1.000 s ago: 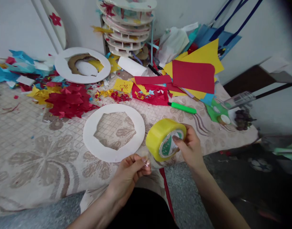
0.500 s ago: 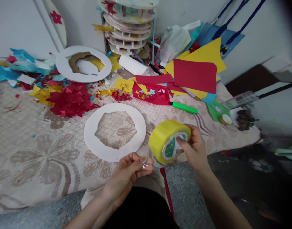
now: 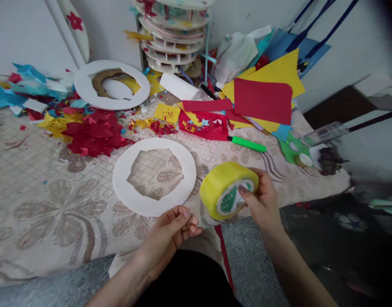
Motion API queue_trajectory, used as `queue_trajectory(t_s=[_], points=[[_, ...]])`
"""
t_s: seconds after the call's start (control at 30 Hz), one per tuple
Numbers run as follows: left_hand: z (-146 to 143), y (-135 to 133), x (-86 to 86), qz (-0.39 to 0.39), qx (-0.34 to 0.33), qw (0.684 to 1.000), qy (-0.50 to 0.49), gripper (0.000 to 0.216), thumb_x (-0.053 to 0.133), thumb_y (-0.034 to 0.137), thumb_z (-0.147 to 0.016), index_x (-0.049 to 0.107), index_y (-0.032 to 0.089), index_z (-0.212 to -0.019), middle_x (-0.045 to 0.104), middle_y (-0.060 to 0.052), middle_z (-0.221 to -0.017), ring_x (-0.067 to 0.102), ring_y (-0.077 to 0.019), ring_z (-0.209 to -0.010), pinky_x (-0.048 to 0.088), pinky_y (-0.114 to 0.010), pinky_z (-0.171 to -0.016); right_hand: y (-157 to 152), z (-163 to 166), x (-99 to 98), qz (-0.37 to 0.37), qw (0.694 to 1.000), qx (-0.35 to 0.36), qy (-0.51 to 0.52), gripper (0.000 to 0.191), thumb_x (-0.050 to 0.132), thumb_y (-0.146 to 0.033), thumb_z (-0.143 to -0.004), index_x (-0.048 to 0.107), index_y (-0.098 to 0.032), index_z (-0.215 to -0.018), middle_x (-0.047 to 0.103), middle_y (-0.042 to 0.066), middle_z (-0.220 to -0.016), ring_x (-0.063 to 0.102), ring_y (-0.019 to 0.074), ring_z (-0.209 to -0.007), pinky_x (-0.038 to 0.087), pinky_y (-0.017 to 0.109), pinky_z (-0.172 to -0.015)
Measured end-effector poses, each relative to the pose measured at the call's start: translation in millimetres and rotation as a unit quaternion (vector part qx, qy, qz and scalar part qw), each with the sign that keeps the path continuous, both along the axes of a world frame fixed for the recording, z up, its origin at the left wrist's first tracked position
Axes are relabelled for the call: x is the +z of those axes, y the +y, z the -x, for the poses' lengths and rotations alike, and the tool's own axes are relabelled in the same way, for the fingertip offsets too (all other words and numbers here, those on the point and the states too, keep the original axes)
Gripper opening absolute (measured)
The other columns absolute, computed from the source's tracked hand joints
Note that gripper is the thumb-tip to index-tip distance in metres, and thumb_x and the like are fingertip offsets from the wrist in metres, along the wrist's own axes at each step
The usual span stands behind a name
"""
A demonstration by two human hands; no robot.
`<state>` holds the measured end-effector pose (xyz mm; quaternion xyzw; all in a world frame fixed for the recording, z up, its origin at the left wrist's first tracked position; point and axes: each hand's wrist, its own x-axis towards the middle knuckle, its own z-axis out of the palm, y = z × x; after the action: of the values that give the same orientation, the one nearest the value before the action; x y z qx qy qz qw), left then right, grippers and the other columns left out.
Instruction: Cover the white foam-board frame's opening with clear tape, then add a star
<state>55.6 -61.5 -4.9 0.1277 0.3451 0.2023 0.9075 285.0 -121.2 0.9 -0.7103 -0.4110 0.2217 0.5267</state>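
Observation:
My right hand (image 3: 262, 198) grips a wide roll of yellowish clear packing tape (image 3: 219, 183), thumb on the printed green-and-white inside of its core. The roll is held tilted just above the table's front edge. To its left, my left hand (image 3: 178, 226) has thumb and forefinger pinched together at the end of the clear tape; the film is hard to see against the cloth. Just beyond the left hand, a white ring (image 3: 123, 187) with a star-like cut-out lies flat on the tablecloth, apart from the fingers.
Behind lie a second white ring (image 3: 83, 81), a heap of red paper stars (image 3: 95, 132), a green marker (image 3: 248, 144) and red card (image 3: 262, 100) over yellow sheets. A tiered white stand (image 3: 173, 47) rises at the back. Dark grapes (image 3: 330, 161) sit at the right edge.
The shiny film on my left fingertips has become much less visible, and those fingers have shifted slightly left. The tape roll has turned a little in my right hand.

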Motion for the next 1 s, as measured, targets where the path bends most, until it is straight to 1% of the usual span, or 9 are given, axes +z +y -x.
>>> queue_trajectory(t_s=[0.07,0.13,0.2,0.27,0.4,0.57,0.67,0.83,1.0], points=[[1,0,-1.3,0.02,-0.012,1.0,-0.014,0.023,0.081,0.03,-0.074,0.069,0.014,-0.084,0.071,-0.003,-0.077,0.066,-0.0117,-0.069,0.055,-0.028,-0.078,0,1,-0.7,0.0,1.0,0.006,-0.007,0.036,0.067,-0.033,-0.081,0.053,-0.029,-0.114,0.064,0.004,-0.106,0.064,0.0226,-0.091,0.056,0.039,-0.077],[3,0,-2.4,0.032,-0.031,0.999,-0.027,0.032,0.08,0.029,-0.074,0.07,0.014,-0.101,0.074,-0.008,-0.088,0.069,-0.0154,-0.078,0.054,-0.029,-0.081,0,2,0.4,-0.003,1.0,0.006,-0.013,0.036,0.067,-0.033,-0.081,0.053,-0.029,-0.113,0.064,0.004,-0.106,0.064,0.0227,-0.091,0.056,0.039,-0.077],[4,1,-2.3,0.032,-0.047,0.998,-0.035,0.037,0.078,0.026,-0.076,0.069,0.012,-0.109,0.075,-0.012,-0.096,0.07,-0.0171,-0.085,0.053,-0.03,-0.084,1,3,3.0,-0.007,1.0,0.004,-0.009,0.037,0.068,-0.033,-0.08,0.054,-0.028,-0.114,0.065,0.005,-0.107,0.064,0.0233,-0.094,0.056,0.04,-0.08],[6,2,-1.1,0.026,-0.05,0.998,-0.033,0.034,0.078,0.023,-0.077,0.071,0.011,-0.108,0.075,-0.011,-0.096,0.07,-0.0153,-0.083,0.053,-0.027,-0.083,1,4,5.7,-0.008,1.0,0.005,-0.003,0.038,0.068,-0.033,-0.079,0.056,-0.028,-0.115,0.066,0.006,-0.11,0.064,0.0242,-0.098,0.055,0.042,-0.084],[4,4,1.1,-0.002,-0.037,0.999,-0.008,0.026,0.082,0.02,-0.072,0.075,0.012,-0.096,0.074,-0.005,-0.081,0.067,-0.0099,-0.07,0.052,-0.023,-0.076,0,4,7.5,0.002,1.0,0.012,-0.009,0.039,0.068,-0.033,-0.079,0.058,-0.027,-0.116,0.067,0.006,-0.112,0.065,0.0257,-0.102,0.055,0.045,-0.088],[3,6,0.5,-0.044,-0.048,0.997,0.029,0.029,0.087,0.025,-0.064,0.077,0.013,-0.089,0.074,-0.005,-0.071,0.066,-0.0107,-0.064,0.051,-0.022,-0.069,-4,-4,6.3,0.002,0.998,0.051,-0.038,0.046,0.069,-0.03,-0.077,0.058,-0.029,-0.122,0.065,0.006,-0.119,0.063,0.0255,-0.105,0.055,0.041,-0.085],[7,11,0.1,-0.061,-0.052,0.996,0.043,0.029,0.089,0.027,-0.062,0.077,0.014,-0.086,0.073,-0.004,-0.066,0.065,-0.0101,-0.06,0.049,-0.021,-0.065,-5,-13,10.4,-0.003,0.994,0.078,-0.08,0.048,0.066,-0.026,-0.077,0.058,-0.03,-0.124,0.064,0.005,-0.12,0.061,0.026,-0.108,0.053,0.041,-0.087],[21,19,0.7,-0.093,-0.052,0.992,0.075,0.027,0.089,0.028,-0.062,0.076,0.016,-0.083,0.074,-0.003,-0.065,0.064,-0.0088,-0.059,0.048,-0.019,-0.063,-8,-29,22.1,0.002,0.982,0.099,-0.16,0.045,0.063,-0.02,-0.074,0.06,-0.029,-0.118,0.064,0.005,-0.112,0.061,0.0268,-0.103,0.053,0.042,-0.085],[29,19,4.1,-0.113,-0.065,0.988,0.077,0.026,0.086,0.03,-0.066,0.075,0.017,-0.085,0.074,-0.002,-0.067,0.065,-0.0092,-0.063,0.048,-0.02,-0.066,-10,-37,24.7,0.011,0.973,0.113,-0.201,0.048,0.064,-0.017,-0.071,0.059,-0.029,-0.117,0.063,0.005,-0.109,0.062,0.0261,-0.098,0.053,0.039,-0.08]])
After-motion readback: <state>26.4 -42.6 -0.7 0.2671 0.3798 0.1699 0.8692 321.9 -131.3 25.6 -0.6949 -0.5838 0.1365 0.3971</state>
